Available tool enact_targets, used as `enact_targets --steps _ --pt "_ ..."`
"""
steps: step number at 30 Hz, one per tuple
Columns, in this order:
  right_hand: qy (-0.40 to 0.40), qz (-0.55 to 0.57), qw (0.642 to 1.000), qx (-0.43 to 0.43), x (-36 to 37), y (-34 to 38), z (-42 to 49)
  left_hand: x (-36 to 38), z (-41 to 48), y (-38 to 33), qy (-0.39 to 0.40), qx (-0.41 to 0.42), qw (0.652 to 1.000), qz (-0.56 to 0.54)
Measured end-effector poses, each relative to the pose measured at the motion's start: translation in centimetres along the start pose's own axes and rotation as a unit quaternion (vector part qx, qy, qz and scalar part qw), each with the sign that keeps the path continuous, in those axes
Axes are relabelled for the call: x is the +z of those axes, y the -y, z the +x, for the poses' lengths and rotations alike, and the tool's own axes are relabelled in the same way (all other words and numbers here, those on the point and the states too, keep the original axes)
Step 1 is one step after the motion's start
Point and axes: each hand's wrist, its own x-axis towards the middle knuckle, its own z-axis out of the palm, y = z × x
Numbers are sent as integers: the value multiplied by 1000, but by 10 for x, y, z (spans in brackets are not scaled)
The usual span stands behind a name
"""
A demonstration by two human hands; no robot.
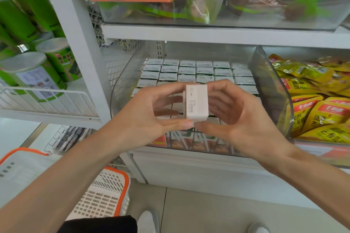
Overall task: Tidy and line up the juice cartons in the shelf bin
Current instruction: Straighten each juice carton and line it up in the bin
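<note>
A small white juice carton [196, 102] is held up in front of the clear shelf bin [121, 89]. My left hand [151, 113] pinches it from the left, thumb under its lower edge and fingers behind. From the right, my right hand [240, 115] grips it, thumb below and fingers over the top. Behind and below the hands, several rows of juice cartons [204, 71] stand packed upright in the bin, white tops showing. My hands hide the middle rows.
To the right, another clear bin holds yellow snack packets [318, 100]. Green canisters [36, 75] stand in a wire rack on the left. A shelf board [208, 34] runs above the bin. White baskets with orange rims [106, 195] sit on the floor below left.
</note>
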Motion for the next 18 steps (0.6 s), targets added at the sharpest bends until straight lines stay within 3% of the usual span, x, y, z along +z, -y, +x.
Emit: enact_targets --steps 7,18 --pt "-41 -69 995 -65 -2 -4 3 4 3 1 -53 57 996 39" --pt "-52 -43 996 -59 1 -1 5 2 4 -1 -99 67 993 27"
